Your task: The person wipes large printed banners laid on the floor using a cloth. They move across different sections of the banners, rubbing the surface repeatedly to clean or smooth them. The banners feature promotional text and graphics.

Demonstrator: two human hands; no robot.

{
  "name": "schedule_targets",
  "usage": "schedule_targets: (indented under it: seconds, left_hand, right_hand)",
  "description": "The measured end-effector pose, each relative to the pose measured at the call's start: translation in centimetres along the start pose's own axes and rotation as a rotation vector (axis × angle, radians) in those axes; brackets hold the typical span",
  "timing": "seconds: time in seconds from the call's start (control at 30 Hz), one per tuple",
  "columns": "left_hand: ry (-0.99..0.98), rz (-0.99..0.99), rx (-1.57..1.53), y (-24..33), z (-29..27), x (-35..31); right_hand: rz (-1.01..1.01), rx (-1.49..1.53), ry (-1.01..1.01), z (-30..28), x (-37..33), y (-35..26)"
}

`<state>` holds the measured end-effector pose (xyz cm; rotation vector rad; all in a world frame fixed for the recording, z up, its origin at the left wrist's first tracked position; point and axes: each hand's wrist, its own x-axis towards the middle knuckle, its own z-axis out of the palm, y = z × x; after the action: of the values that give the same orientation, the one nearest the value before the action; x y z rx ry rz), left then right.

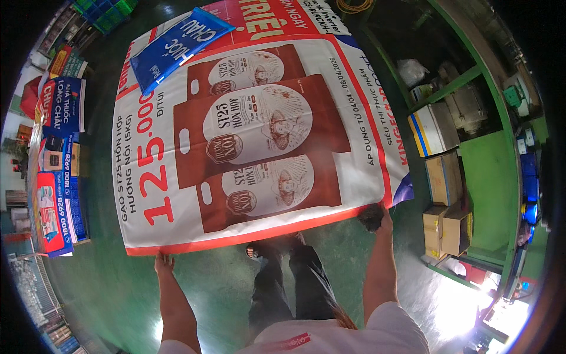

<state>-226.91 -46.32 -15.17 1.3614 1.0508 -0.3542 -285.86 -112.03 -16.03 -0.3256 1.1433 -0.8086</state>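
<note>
A large printed banner (pixel 365 194), white with red borders and pictures of brown bags, spreads out flat in front of me. My left hand (pixel 164 263) pinches its near edge close to the left corner. At the near right part of that edge, my right hand (pixel 384 224) is closed round a dark, fuzzy wad (pixel 370 217) pressed against the banner's border. What exactly the wad is, I cannot make out. Across the far left of the banner lies a blue printed sheet (pixel 177 50), set at a slant. Whatever supports the banner is hidden beneath it.
Left of the banner stands a stack of printed signboards (pixel 62 106). On the right, cardboard boxes (pixel 445 177) sit by a green metal frame (pixel 477 74) with a clear plastic bag (pixel 411 72). A blue-green crate (pixel 109 15) is at the far left. Green floor (pixel 218 289) surrounds my feet.
</note>
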Motion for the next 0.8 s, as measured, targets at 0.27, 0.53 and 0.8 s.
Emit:
schedule_targets:
  seconds: [0.27,0.53,0.8]
  left_hand:
    - [0.060,-0.034,0.119,0.6,-0.2,-2.0]
    - [-0.004,-0.055,0.112,-0.9,-1.2,-5.3]
    - [0.102,-0.024,0.084,-2.3,-0.3,-4.9]
  right_hand:
    - [-0.028,-0.142,-0.011,-1.3,0.4,-1.0]
    - [0.091,-0.119,0.060,0.7,1.9,-2.0]
    - [0.101,-0.300,0.109,2.1,1.8,-3.9]
